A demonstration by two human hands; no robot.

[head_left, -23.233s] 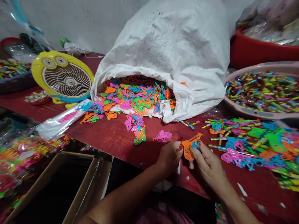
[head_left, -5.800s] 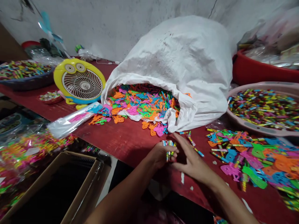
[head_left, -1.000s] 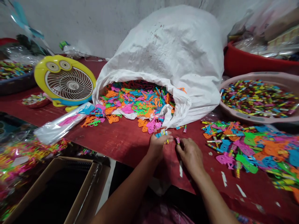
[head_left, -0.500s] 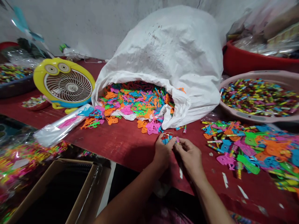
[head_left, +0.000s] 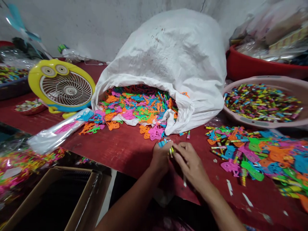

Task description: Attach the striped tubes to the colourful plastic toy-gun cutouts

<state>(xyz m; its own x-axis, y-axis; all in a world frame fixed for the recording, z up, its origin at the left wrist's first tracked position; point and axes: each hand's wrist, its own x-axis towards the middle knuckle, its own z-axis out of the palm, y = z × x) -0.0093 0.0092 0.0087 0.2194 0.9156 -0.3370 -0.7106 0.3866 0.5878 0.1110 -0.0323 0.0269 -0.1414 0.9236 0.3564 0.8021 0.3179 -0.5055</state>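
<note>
Straight ahead of you, a big white sack (head_left: 173, 57) blocks the back of the red table (head_left: 108, 144), its mouth spilling colored plastic pieces (head_left: 134, 107) toward you. A yellow fan (head_left: 69, 91) stands to its left, with a clear plastic bag (head_left: 48, 138) lying in front. On your right sits a pink basin (head_left: 262, 123) of little tubes, and nearer you a loose heap (head_left: 271, 157) of plastic pieces and tubes.

Both your forearms reach forward from the near edge and angle inward, so your hands meet low over the table, just short of the sack's mouth. Your left hand (head_left: 160, 158) is closed around a bunch of small tubes (head_left: 164, 142) — blue ends up. Your right hand (head_left: 189, 160) is curled beside it, fingertips at the bunch — whether they grip a tube, you can't tell.
</note>
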